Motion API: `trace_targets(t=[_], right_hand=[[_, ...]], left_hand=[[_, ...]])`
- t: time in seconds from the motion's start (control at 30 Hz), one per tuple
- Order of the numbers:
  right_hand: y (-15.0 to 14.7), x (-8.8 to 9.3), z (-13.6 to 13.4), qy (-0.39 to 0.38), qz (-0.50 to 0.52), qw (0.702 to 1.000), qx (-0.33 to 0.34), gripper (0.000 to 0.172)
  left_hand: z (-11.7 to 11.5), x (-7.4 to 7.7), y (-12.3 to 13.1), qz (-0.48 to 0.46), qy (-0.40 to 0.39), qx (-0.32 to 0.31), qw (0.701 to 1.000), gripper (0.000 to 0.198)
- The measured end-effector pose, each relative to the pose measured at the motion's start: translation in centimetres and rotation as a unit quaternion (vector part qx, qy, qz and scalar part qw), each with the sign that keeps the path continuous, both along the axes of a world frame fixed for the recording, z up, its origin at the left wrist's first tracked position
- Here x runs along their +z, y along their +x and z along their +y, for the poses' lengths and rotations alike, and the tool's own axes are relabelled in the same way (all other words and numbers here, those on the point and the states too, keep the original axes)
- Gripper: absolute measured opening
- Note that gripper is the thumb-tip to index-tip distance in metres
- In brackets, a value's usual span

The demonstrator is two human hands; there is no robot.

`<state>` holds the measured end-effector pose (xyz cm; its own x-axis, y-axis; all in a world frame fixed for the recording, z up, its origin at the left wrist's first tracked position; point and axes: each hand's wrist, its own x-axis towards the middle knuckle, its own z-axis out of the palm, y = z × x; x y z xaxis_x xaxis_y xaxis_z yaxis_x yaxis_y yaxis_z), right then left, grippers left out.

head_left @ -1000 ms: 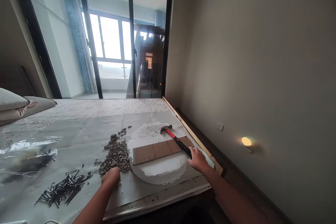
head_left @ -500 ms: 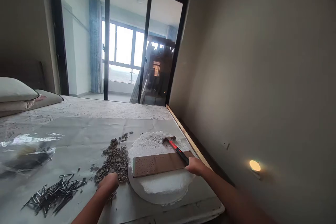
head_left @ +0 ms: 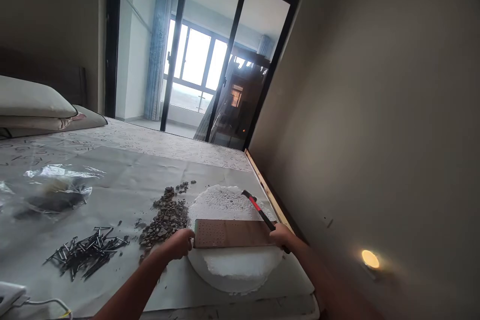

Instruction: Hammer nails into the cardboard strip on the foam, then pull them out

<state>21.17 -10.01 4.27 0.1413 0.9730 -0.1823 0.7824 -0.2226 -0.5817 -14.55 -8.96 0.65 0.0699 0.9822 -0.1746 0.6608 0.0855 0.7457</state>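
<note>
Mattress [head_left: 150, 141] under grey sheet [head_left: 123, 180] | your right hand [head_left: 283, 236]: fingers wrapped round the red-and-black hammer [head_left: 265, 218] | brown perforated board [head_left: 236, 233]: lying across white foam disc [head_left: 240, 266], gravel [head_left: 165, 217] leftward | your left hand [head_left: 181, 244]: at board's left end, can't tell whether fingers grip

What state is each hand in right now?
Left hand: at the left end of the brown board; grip unclear.
Right hand: closed, holding the hammer.

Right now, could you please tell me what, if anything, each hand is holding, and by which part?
The right hand holds the hammer by its black handle; the left hand is at the left end of the brown board, its hold unclear.
</note>
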Motion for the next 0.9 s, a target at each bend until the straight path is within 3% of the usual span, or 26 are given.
trace_targets(t=[0.13,0.2,0.27,0.4,0.5,0.63,0.9], right_hand=[[0.7,0.7,-3.9,-0.006,0.125,0.992,0.002,0.012],[0.7,0.5,-6.0,-0.011,0.249,0.968,0.008,0.017],[0.7,0.1,-7.9,-0.033,0.352,0.936,0.002,0.024],[0.0,-1.0,-10.8,-0.067,0.430,0.900,0.013,0.034],[-0.7,-1.6,-12.6,-0.072,0.477,0.876,0.024,0.044],[-1.3,-2.0,-14.3,-0.075,0.492,0.867,-0.008,0.051],[-0.1,-2.6,-15.3,-0.110,0.472,0.874,-0.020,0.055]], left_hand=[[0.0,1.6,0.0,-0.079,-0.010,-0.022,0.997,0.031],[0.3,2.4,0.7,-0.147,-0.002,-0.014,0.989,0.037],[0.7,2.9,2.0,-0.223,-0.009,-0.004,0.975,0.029],[1.6,3.2,5.1,-0.322,-0.031,-0.010,0.946,0.032],[2.2,3.0,6.8,-0.261,0.034,-0.012,0.965,0.037],[3.3,2.3,8.5,-0.131,0.130,-0.003,0.983,0.033],[5.3,-0.2,10.9,-0.026,0.169,-0.025,0.985,0.029]])
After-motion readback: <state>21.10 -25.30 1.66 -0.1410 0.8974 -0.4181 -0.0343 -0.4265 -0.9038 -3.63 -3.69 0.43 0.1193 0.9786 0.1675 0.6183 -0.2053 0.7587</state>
